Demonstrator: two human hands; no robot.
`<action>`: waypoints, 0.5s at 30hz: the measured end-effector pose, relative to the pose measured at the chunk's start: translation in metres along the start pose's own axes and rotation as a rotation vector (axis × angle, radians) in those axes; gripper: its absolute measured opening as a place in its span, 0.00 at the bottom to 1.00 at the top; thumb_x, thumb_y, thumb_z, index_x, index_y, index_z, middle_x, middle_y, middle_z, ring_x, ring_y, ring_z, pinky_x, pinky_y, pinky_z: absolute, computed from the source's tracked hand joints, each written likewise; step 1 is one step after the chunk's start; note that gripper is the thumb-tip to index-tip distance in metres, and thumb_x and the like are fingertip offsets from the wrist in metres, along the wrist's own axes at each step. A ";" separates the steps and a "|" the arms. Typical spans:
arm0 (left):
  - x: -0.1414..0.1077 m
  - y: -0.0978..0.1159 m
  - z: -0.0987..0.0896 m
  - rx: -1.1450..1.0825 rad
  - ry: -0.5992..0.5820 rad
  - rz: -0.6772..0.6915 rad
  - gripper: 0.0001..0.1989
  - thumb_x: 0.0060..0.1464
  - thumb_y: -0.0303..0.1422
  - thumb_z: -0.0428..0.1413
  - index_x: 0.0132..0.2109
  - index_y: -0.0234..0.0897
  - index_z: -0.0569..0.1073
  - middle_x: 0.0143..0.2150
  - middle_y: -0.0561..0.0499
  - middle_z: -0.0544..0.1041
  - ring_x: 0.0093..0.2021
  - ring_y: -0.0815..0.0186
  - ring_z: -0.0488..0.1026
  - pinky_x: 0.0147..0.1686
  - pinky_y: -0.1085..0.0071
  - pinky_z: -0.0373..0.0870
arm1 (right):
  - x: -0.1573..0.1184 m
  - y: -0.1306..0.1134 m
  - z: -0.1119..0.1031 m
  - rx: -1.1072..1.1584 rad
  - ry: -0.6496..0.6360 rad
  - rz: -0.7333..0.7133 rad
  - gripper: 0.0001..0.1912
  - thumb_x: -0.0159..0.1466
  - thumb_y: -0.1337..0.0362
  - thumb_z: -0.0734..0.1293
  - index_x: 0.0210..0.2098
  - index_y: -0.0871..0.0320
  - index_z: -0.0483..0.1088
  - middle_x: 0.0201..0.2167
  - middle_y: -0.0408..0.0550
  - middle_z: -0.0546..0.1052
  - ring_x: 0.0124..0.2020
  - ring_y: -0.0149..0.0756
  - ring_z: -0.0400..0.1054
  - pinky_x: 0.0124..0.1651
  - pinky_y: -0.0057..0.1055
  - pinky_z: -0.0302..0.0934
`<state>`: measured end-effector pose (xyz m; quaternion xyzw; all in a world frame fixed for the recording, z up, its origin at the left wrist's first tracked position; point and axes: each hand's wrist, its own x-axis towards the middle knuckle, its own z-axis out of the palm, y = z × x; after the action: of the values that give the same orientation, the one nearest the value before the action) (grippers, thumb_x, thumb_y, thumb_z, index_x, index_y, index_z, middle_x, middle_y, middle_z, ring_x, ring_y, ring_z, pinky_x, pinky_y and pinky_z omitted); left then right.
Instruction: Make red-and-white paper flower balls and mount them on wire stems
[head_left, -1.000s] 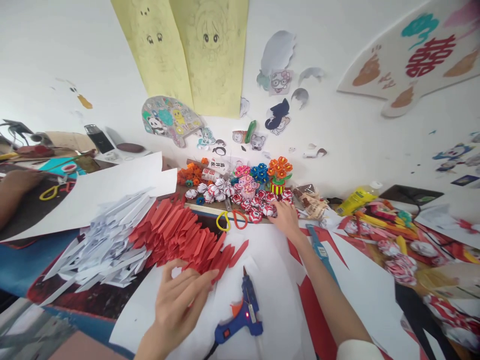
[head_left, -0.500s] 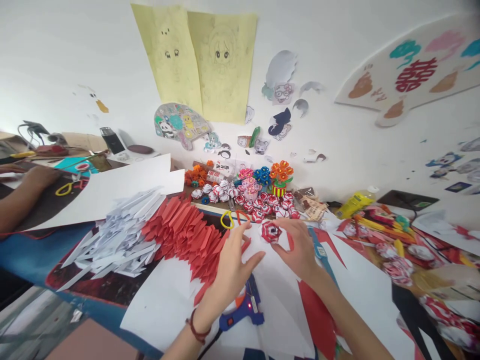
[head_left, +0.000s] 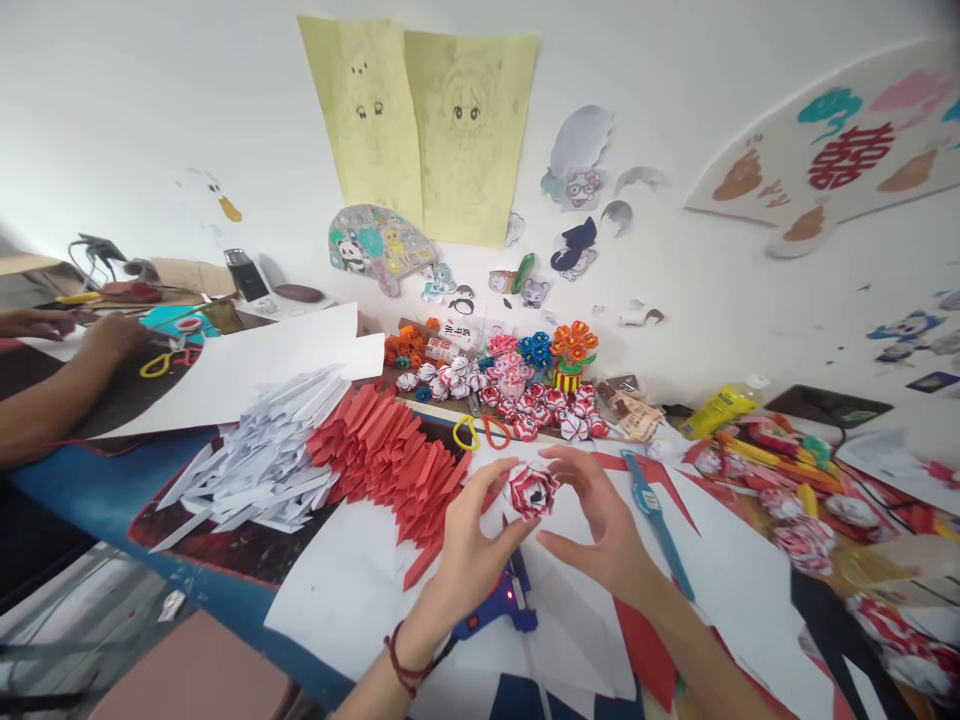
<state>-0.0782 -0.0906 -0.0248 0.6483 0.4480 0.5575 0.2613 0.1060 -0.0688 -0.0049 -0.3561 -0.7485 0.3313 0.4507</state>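
A red-and-white paper flower point(head_left: 531, 491) is between my two hands above the white paper sheets. My left hand point(head_left: 474, 550) pinches its left side between thumb and fingers. Around the right side curves my right hand point(head_left: 611, 530), thumb and fingers apart, with a gap to the petals. Below lies a blue glue gun point(head_left: 499, 608) with a small red light, partly covered by my left hand. Folded red paper strips point(head_left: 394, 460) are heaped left of my hands, beside a pile of white strips point(head_left: 262, 450).
Scissors with yellow and orange handles point(head_left: 480, 432) lie behind my hands, before several finished paper flowers point(head_left: 532, 405). A blue watch-like strap point(head_left: 654, 510) rests at the right. Another person's hands point(head_left: 112, 340) are at the far left. A yellow bottle point(head_left: 720, 407) leans near the wall.
The flower has passed from my right hand to my left. My right thumb and fingers have opened away from it. The whole view has shifted slightly.
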 end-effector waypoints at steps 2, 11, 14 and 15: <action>-0.002 0.000 0.000 0.017 0.024 0.018 0.27 0.52 0.26 0.63 0.58 0.46 0.68 0.51 0.48 0.77 0.48 0.62 0.76 0.47 0.66 0.75 | -0.002 -0.003 0.008 0.000 -0.011 0.050 0.35 0.58 0.61 0.74 0.62 0.46 0.59 0.60 0.51 0.66 0.59 0.46 0.64 0.59 0.42 0.64; -0.018 -0.007 -0.002 0.158 0.172 0.228 0.26 0.53 0.22 0.58 0.58 0.43 0.66 0.53 0.44 0.75 0.55 0.56 0.73 0.53 0.58 0.71 | -0.010 -0.006 0.044 0.067 0.122 0.080 0.27 0.60 0.62 0.73 0.58 0.46 0.65 0.55 0.49 0.70 0.58 0.44 0.65 0.60 0.42 0.63; -0.026 -0.005 -0.007 0.179 0.175 0.222 0.26 0.54 0.22 0.57 0.58 0.42 0.66 0.53 0.43 0.75 0.56 0.56 0.72 0.53 0.57 0.71 | -0.014 -0.009 0.050 0.081 0.116 0.067 0.27 0.60 0.63 0.73 0.58 0.46 0.66 0.55 0.49 0.70 0.58 0.45 0.66 0.61 0.42 0.63; -0.028 -0.004 -0.009 0.176 0.174 0.211 0.25 0.54 0.22 0.57 0.58 0.42 0.66 0.53 0.43 0.75 0.56 0.56 0.72 0.53 0.56 0.72 | -0.015 -0.010 0.051 0.082 0.111 0.058 0.27 0.60 0.63 0.73 0.58 0.46 0.66 0.55 0.49 0.71 0.58 0.45 0.66 0.61 0.42 0.64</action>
<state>-0.0875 -0.1145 -0.0397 0.6615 0.4455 0.5943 0.1035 0.0622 -0.0953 -0.0222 -0.3765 -0.6977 0.3544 0.4959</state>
